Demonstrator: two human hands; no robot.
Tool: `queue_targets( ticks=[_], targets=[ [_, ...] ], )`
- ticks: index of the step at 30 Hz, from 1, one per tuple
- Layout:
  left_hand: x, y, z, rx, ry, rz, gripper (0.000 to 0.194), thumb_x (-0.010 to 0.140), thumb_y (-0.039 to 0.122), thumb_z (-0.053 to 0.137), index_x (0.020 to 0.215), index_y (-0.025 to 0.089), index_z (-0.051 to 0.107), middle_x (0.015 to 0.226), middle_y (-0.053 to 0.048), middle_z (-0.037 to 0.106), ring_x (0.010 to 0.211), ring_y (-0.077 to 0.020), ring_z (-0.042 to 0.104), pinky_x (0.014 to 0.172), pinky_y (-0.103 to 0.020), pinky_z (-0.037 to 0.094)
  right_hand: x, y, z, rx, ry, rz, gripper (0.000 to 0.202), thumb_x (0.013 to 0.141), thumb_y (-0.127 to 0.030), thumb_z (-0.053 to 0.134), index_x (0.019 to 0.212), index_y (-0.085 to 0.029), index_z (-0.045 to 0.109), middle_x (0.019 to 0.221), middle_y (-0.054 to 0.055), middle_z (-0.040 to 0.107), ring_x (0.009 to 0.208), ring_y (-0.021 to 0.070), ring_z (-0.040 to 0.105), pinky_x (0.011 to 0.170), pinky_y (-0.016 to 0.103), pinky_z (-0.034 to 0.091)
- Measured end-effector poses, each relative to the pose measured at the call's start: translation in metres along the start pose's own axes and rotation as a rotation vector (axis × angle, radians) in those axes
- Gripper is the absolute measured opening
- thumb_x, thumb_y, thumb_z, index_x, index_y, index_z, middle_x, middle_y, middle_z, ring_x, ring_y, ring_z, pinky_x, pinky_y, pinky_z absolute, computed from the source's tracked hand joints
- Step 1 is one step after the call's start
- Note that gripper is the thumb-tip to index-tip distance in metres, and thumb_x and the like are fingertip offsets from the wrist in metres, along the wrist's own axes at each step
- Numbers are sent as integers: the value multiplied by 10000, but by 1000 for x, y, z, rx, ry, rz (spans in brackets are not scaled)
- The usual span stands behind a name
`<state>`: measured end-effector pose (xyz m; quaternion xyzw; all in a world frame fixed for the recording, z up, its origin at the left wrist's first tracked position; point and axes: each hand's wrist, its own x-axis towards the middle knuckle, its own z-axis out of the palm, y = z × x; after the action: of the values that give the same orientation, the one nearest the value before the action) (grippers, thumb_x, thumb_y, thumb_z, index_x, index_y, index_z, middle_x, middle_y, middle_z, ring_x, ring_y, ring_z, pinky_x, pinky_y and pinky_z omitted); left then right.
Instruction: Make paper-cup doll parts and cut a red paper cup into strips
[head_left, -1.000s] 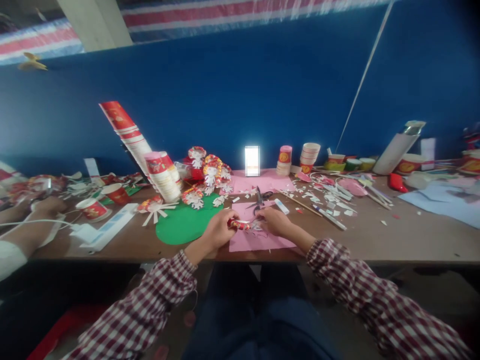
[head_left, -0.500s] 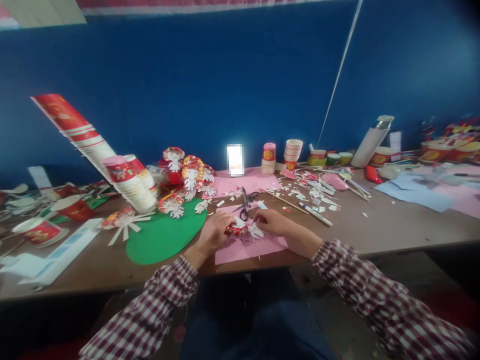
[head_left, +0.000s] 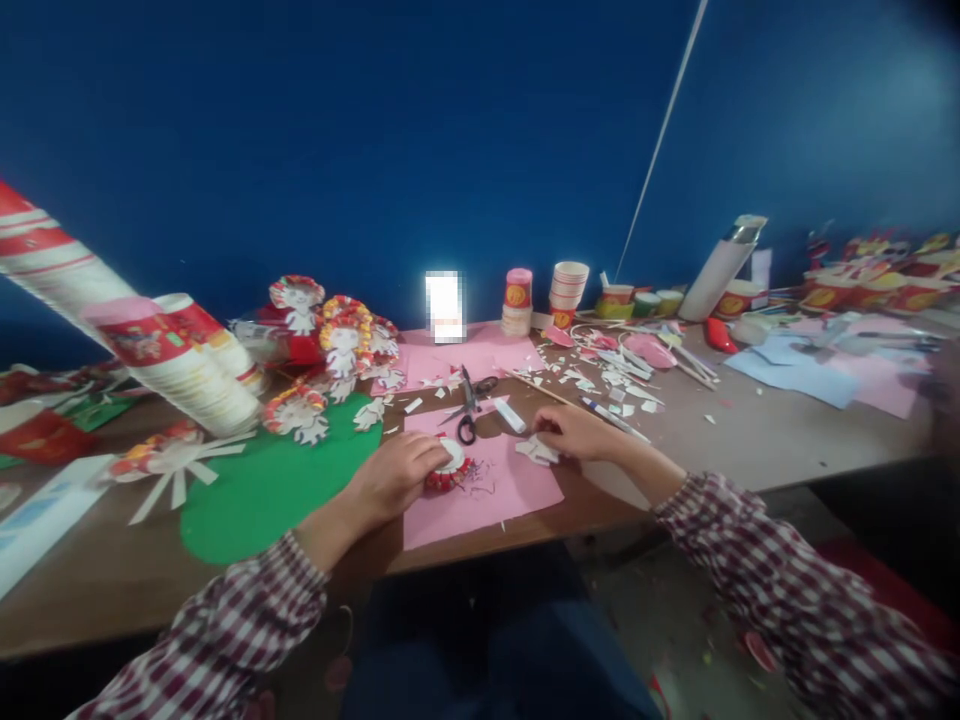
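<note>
My left hand (head_left: 397, 472) is closed at the edge of a round paper-cup piece (head_left: 453, 458) with a white disc and a frilled red rim, resting on a pink sheet (head_left: 517, 490). My right hand (head_left: 576, 432) pinches a white paper cut-out (head_left: 534, 451) low over the sheet's right side; the fingertips are partly hidden. Between and beyond the hands lie black-handled scissors (head_left: 468, 408) with their blades apart. Beside them is a small white block-like object (head_left: 511, 416). Dark thin shreds (head_left: 484, 478) lie on the pink sheet.
Left of my left hand is a green sheet (head_left: 255, 500), with frilled paper-cup figures (head_left: 345, 345) behind it. A tall stack of paper cups (head_left: 187, 375) leans at far left. White paper scraps (head_left: 600, 375), a pencil (head_left: 551, 390) and a thermos (head_left: 724, 270) are to the right.
My hands have moved apart. The right hand has carried the white cut-out away from the round cup piece, rightward. The view has turned slightly, and the small white block shows more fully.
</note>
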<state>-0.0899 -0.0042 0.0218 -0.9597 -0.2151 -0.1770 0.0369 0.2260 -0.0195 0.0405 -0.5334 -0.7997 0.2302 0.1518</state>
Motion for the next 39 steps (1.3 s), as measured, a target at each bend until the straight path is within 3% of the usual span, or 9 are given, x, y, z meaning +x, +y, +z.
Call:
queue_targets(
  ticks=[5,8,13,17,22,27,32,36,39],
  targets=[
    [-14,-3,-6,-38,-62,-6,527,667,-13,468,1149,182,550,1150,-98,607,1102,-231,534,942,-437,453,-1,-6,2,73,-32,39,183,798,-180,497,929,-143,618,702,23,651,578,116,561,562,222,372],
    [-23,-1,-10,-79,-75,-31,578,661,21,496,1213,190,520,1217,-104,575,1163,-235,501,979,-446,438,-4,-12,2,37,-46,8,168,821,-234,515,923,-154,623,786,45,668,664,135,584,603,232,380],
    [-26,10,-11,-89,63,-127,383,778,167,547,1161,165,556,1149,-120,609,1118,-231,532,959,-433,460,-2,-18,0,-179,51,69,223,846,-385,529,774,-188,606,765,41,659,690,161,577,607,254,341],
    [-20,17,0,-65,203,-169,239,814,210,557,1042,156,607,1053,-117,646,1033,-226,575,908,-423,488,12,-14,6,-249,220,175,234,842,-429,521,838,-201,572,790,39,647,697,170,574,585,258,324],
    [-14,19,12,-58,158,-184,288,839,306,558,1087,165,600,1053,-123,648,1061,-249,562,924,-457,466,27,-8,15,-283,247,212,390,772,-546,571,949,-199,546,883,73,645,715,198,581,585,275,333],
    [-10,18,12,-85,73,-191,266,854,347,537,1035,166,612,1007,-110,651,1040,-245,568,938,-446,447,31,-2,19,-282,222,215,219,814,-376,533,940,-199,565,832,64,650,730,199,582,611,276,344],
    [-10,20,11,-116,62,-219,263,846,355,545,1018,166,608,1004,-107,642,1070,-253,552,949,-445,430,32,-10,14,-32,353,61,153,774,-257,544,895,-177,593,823,46,623,694,145,537,638,256,381],
    [-10,21,9,-153,61,-211,230,839,316,547,1019,185,602,1020,-99,629,1086,-244,537,965,-437,419,35,-41,10,326,226,8,222,833,-307,484,950,-151,590,581,-31,488,496,86,399,486,213,316],
    [-11,21,9,-183,45,-225,235,834,318,546,1012,175,599,1000,-103,614,1061,-238,534,956,-422,427,42,-65,16,389,172,-96,211,855,-299,461,969,-158,569,570,-52,460,482,70,363,477,197,296]
  ],
)
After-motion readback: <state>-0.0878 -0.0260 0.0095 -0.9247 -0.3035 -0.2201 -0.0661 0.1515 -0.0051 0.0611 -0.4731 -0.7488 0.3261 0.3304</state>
